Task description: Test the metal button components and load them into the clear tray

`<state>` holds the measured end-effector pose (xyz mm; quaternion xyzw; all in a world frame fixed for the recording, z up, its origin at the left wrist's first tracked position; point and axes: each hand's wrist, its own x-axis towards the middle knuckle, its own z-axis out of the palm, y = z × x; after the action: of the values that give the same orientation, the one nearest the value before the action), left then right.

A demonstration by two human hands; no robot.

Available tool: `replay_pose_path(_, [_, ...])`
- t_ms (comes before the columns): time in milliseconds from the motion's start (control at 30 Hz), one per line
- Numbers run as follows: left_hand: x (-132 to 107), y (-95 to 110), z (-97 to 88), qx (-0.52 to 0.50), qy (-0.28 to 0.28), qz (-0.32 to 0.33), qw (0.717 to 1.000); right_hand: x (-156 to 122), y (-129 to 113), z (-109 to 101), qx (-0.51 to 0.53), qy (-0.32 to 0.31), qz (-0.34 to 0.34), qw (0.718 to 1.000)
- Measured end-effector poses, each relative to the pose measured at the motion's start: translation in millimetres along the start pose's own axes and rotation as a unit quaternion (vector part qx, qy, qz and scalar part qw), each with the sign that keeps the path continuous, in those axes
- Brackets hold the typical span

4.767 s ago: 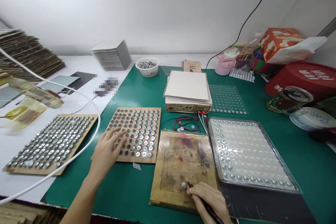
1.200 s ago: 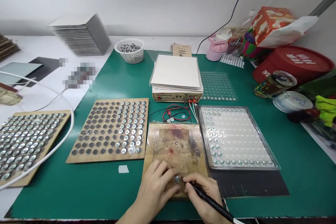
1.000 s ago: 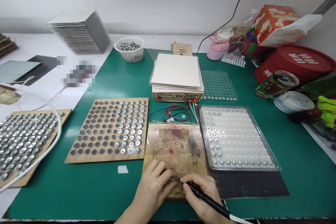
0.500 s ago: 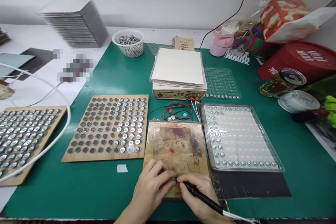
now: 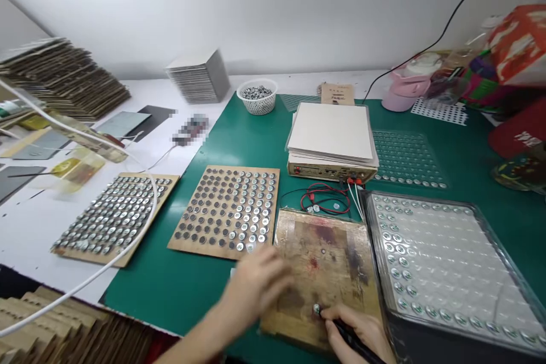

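Observation:
My right hand (image 5: pixel 360 330) grips a black pen-shaped probe (image 5: pixel 352 341) low over the worn wooden board (image 5: pixel 298 296). By its tip, a small round metal disc (image 5: pixel 316 308) with a greenish centre rests on that board. My left hand (image 5: pixel 260 281) is blurred at the board's left edge, fingers apart, with nothing visible in them. Just beyond it lies a tan panel (image 5: pixel 222 251) bearing rows of dark discs, those on its right side topped with shiny metal ones. A clear blister tray (image 5: pixel 447 256) to the right holds metal discs along its edges.
Behind the wooden board sits a bench instrument (image 5: pixel 315 170) under white sheets, with red and black leads (image 5: pixel 326 196). A white basket (image 5: pixel 257 103) of metal parts stands at the back. Another filled panel (image 5: pixel 123 259) lies left, crossed by a white cable (image 5: pixel 145 227). Cardboard stacks (image 5: pixel 60 79) stand far left.
The view has swung left. My left hand has drawn away from the disc and moved left toward the panel. The right hand stays at the disc with the probe.

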<state>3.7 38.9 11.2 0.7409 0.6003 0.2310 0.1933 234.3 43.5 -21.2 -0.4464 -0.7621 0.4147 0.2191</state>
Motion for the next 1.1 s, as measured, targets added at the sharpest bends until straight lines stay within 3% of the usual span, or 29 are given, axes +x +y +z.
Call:
replay_pose_path(133, [33.7,-63.7,-53.2,0.133,0.108,-0.153,0.973,-0.6,-4.8,2.2,-0.002,0.016,0.012,1.000])
replay_pose_path(267, [51.3,-108.2,-62.6,0.184,0.133,-0.217,0.950,-1.3,-7.0,2.4,-0.005,-0.003,0.006,1.000])
replay_pose_path(367, [50.1,-118.5,-54.7,0.196,0.127,-0.220,0.947,-2.5,-4.0,0.8,0.017,0.034,-0.033,0.999])
replay_pose_path(433, [48.0,-119.2,-51.5,0.201,0.126,-0.219,0.946,-4.0,-0.7,3.2,0.017,0.083,-0.128,0.988])
replay_pose_path(533, [47.3,-117.0,-52.3,0.203,0.126,-0.217,0.946,-7.7,2.1,16.0,-0.088,0.142,-0.289,0.943])
replay_pose_path(600, [47.7,-115.5,-54.3,0.205,0.127,-0.219,0.946,-10.3,1.0,25.5,-0.160,0.147,-0.309,0.926])
replay_pose_path(667, [47.6,-114.9,-55.8,0.208,0.117,-0.220,0.946,-10.5,-2.0,25.8,-0.166,0.134,-0.265,0.940])
replay_pose_path(767, [47.1,-115.0,-57.0,0.228,0.104,-0.216,0.944,0.9,-4.0,-9.7,-0.115,0.131,-0.177,0.969])
replay_pose_path(867, [50.6,-115.4,-59.5,0.241,0.099,-0.221,0.940,30.3,7.9,-82.7,-0.108,0.173,-0.077,0.976])
replay_pose_path(967, [60.8,-116.3,-66.7,0.187,0.071,-0.297,0.934,66.6,33.9,-148.3,-0.158,0.256,-0.020,0.953])
replay_pose_path(1033, [66.7,-115.7,-73.1,0.143,0.059,-0.339,0.928,84.5,51.5,-168.8,-0.185,0.266,-0.012,0.946])
replay_pose_path(1100, [66.1,-110.3,-76.3,0.129,0.071,-0.342,0.928,93.7,64.5,-171.7,-0.213,0.258,-0.012,0.942])
